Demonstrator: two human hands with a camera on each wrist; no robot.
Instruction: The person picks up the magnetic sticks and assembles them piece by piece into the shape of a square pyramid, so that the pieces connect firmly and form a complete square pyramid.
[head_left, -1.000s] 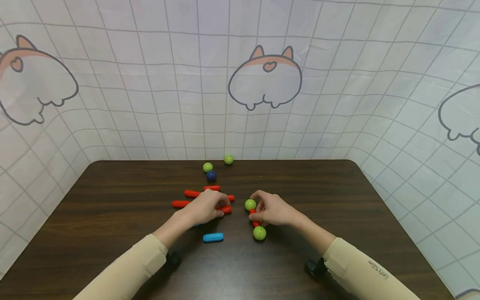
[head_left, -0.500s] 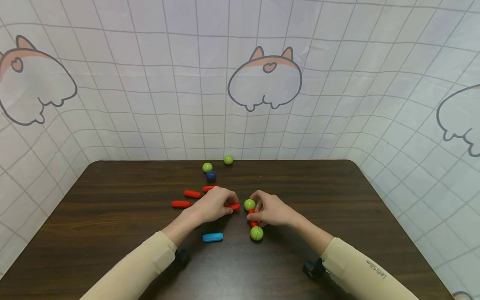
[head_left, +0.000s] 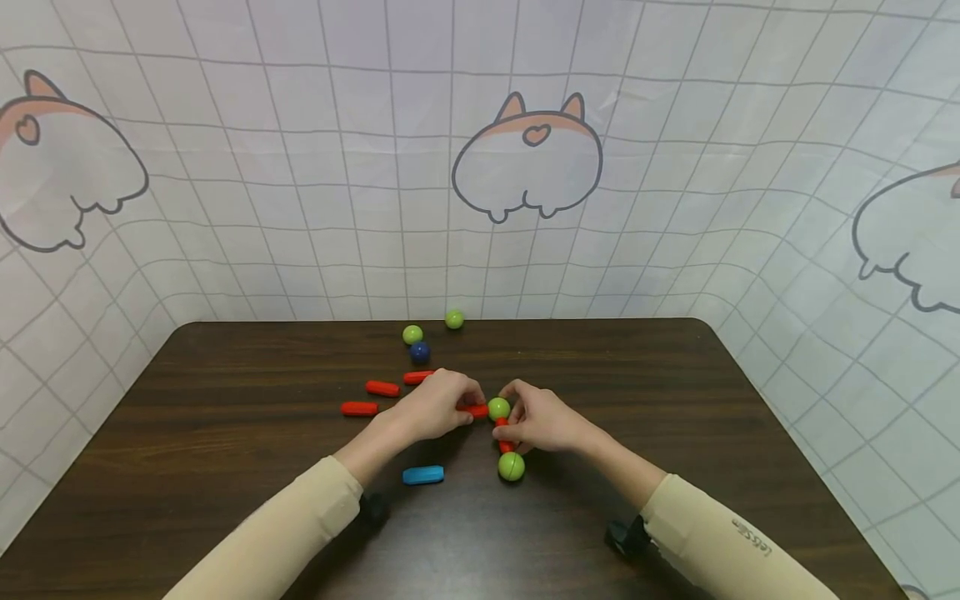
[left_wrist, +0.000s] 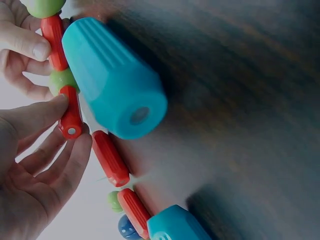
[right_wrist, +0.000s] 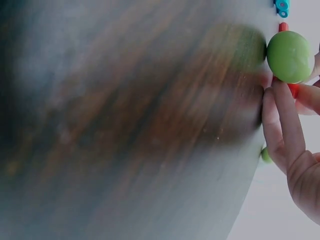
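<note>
My left hand [head_left: 435, 406] pinches a short red rod [left_wrist: 71, 114] between thumb and fingers; a round metal spot shows on its near end. The rod's other end meets a light green ball [head_left: 498, 407]. My right hand [head_left: 549, 421] holds a second red rod [left_wrist: 54, 42], which runs from that ball to another green ball [head_left: 512, 467] closer to me. Together they form a bent chain low over the table. In the right wrist view, the nearer green ball [right_wrist: 290, 57] covers much of the rod, and fingers hide the rest.
Loose red rods [head_left: 360, 409] lie left of my left hand on the dark wooden table [head_left: 637, 375]. A blue rod [head_left: 423, 475] lies in front; another blue rod [left_wrist: 179, 225] shows in the left wrist view. Farther back sit a navy ball [head_left: 420, 352] and two green balls [head_left: 412, 334].
My left hand has moved right with its red rod, bringing the end up to the farther green ball. The right hand and its red rod have shifted very slightly left.
</note>
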